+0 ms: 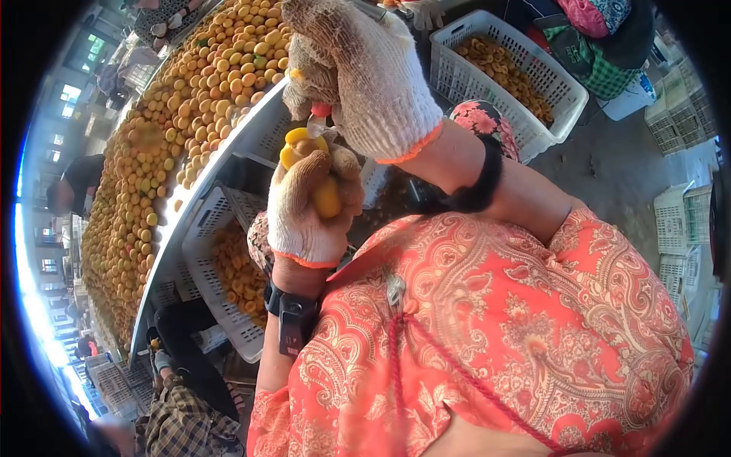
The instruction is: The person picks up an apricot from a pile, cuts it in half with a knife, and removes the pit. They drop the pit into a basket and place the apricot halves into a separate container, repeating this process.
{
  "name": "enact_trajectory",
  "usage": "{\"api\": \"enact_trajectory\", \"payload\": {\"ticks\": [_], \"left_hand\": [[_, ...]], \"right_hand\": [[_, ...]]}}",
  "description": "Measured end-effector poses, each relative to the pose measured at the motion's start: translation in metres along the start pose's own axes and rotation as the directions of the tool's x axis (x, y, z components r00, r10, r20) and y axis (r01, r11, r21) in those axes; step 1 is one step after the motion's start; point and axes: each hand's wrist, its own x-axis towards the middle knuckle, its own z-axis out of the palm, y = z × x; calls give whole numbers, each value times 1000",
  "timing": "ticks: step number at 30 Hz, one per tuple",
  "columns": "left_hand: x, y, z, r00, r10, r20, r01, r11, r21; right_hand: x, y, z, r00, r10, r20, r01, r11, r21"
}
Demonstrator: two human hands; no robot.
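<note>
Head view. Setting: an open work yard with a long desk (237, 143) running away to the upper left, heaped with small orange-yellow fruit — the pile (198, 91) covers it end to end. A white crate (199, 263) of cut pieces sits under the desk edge. A second crate (565, 97) stands apart on the grey floor (609, 179). Another person in a checked sleeve (183, 423) works at the lower left, clear of the wearer's hands.

Left hand (308, 209): gloved, fingers curled shut around one yellow fruit (303, 146), which is held up in front of the chest, just beside the desk edge. A second patch of yellow shows lower in the palm, and it cannot be told whether that is the same fruit.

Right hand (362, 76): gloved, closed over a small blade (317, 126) with a red part at the grip. The tip touches the top of the fruit.

Judgement: the step appears to be opening the fruit. To do it well, the blade should follow the natural seam — with the left thumb kept behind the cutting line. The fruit should turn against a steady edge rather than the blade sawing, and grip pressure should stay light, since ripe flesh likely bruises.
</note>
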Motion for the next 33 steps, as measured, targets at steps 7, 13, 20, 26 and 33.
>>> {"api": "enact_trajectory", "payload": {"ticks": [7,13,20,26,33], "left_hand": [[-1,-2,2,998,-19,-64,13,996,-90],[2,-5,2,992,-101,-77,76,956,-283],[-2,-6,4,996,27,-91,-32,998,-56],[-7,-5,10,992,56,-109,-58,998,-23],[6,-7,5,995,67,-71,-56,988,145]], "right_hand": [[0,2,6,999,-53,11,53,998,-19],[-6,-5,10,1000,5,20,-3,995,-105],[-5,15,4,986,-146,83,158,975,-154],[9,15,-20,960,104,260,-166,959,231],[-8,-5,-10,989,129,71,-124,990,-64]]}}
